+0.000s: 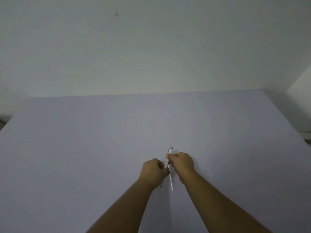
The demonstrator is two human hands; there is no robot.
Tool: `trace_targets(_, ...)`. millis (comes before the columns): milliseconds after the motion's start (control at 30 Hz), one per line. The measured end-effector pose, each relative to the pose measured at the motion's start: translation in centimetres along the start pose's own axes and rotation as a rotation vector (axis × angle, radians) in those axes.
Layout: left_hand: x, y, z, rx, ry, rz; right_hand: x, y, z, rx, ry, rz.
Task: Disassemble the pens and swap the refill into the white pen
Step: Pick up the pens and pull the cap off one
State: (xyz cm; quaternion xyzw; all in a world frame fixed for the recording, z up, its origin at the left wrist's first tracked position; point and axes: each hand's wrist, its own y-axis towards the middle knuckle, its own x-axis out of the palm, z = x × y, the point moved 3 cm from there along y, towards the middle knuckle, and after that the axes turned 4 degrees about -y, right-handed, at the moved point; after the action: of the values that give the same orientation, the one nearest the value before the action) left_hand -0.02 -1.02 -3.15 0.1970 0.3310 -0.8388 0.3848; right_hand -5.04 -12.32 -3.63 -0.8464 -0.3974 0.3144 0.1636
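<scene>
Together, both hands grip the white pen (pixel 168 161) over the surface (pixel 84 140): right hand (pixel 182 163) steadying the barrel, left hand (pixel 154 169) pinching its lower joint, likely to unscrew it.

Table (pixel 84 148): we see a wide, pale lilac top.
Wall (pixel 151 47): we find it off-white, behind the table.

Head-worn view, facing forward and down, table (pixel 84 148) close below

White pen (pixel 169 158): white barrel, grey cap end at 12 o'clock, dark clip mark. Refill (pixel 171 180): plain white. Surface (pixel 84 148): uniform pale lavender-grey, unpatterned. Wall (pixel 151 47): off-white, one small dark speck.
</scene>
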Motion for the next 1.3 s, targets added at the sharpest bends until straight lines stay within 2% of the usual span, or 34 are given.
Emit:
trace_targets(233, -1.0, 0.4, -0.2, -0.018, 0.029, -0.166, -1.2, 1.3, 0.7, 0.141, 0.151, 0.109)
trace_targets(300, -1.1, 0.3, -0.9, -0.044, -0.019, -0.119, -2.0, 1.7, 1.1, 0.056, -0.007, 0.08)
trace_targets(367, -1.2, 0.3, -1.3, -0.055, -0.053, -0.074, -2.0, 1.6, 1.8, -0.056, -0.318, 0.05)
trace_targets(433, -1.2, 0.4, -1.3, -0.05, -0.08, -0.05, -1.5, 1.2, 2.7, -0.121, -0.516, 0.067)
trace_targets(600, -1.2, 0.2, -0.8, -0.028, -0.116, -0.023, -1.2, 0.7, 3.7, -0.195, -0.711, 0.171)
trace_targets(933, -1.3, 0.0, -1.5, -0.014, -0.129, 0.023, -1.3, 0.4, 4.1, -0.226, -0.744, 0.172)
trace_targets(1300, -1.5, -0.3, -1.4, 0.002, -0.066, 0.036, -2.0, -0.2, 3.1, -0.208, -0.626, 0.193)
